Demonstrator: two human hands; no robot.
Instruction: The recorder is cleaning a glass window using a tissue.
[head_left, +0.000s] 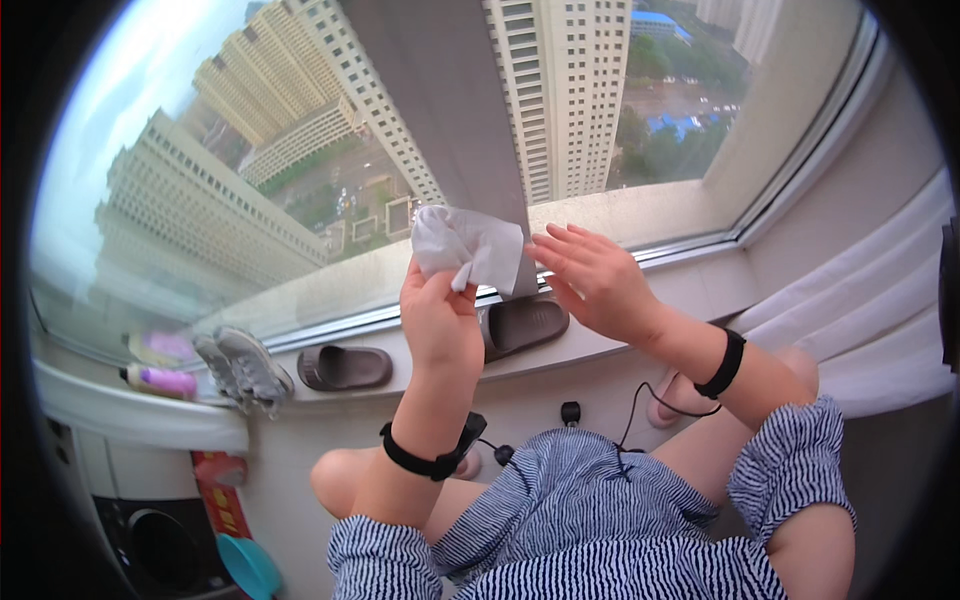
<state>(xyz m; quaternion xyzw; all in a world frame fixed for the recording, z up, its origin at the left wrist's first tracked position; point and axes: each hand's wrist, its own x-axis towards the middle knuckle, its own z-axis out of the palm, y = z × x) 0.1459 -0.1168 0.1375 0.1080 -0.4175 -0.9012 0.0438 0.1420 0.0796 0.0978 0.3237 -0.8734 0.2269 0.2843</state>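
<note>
My left hand (442, 322) is raised in front of the window and grips a crumpled white tissue (472, 247), which covers most of its fingers. The tissue's loose right part hangs out flat towards my right hand (592, 281). That hand holds nothing; its fingers are stretched out just right of the tissue, with the thumb apart. Behind and below the hands, a dark brown slipper (525, 326) rests on the windowsill (697, 289), partly hidden by my left hand. Its mate, another brown slipper (345, 367), lies farther left on the sill.
Grey sneakers (244, 367) and a purple bottle (161, 380) stand at the sill's left end. A washing machine (161, 544) and a turquoise basin (247, 566) are at lower left. A white curtain (847, 315) hangs on the right. A black cable (637, 405) runs near my knees.
</note>
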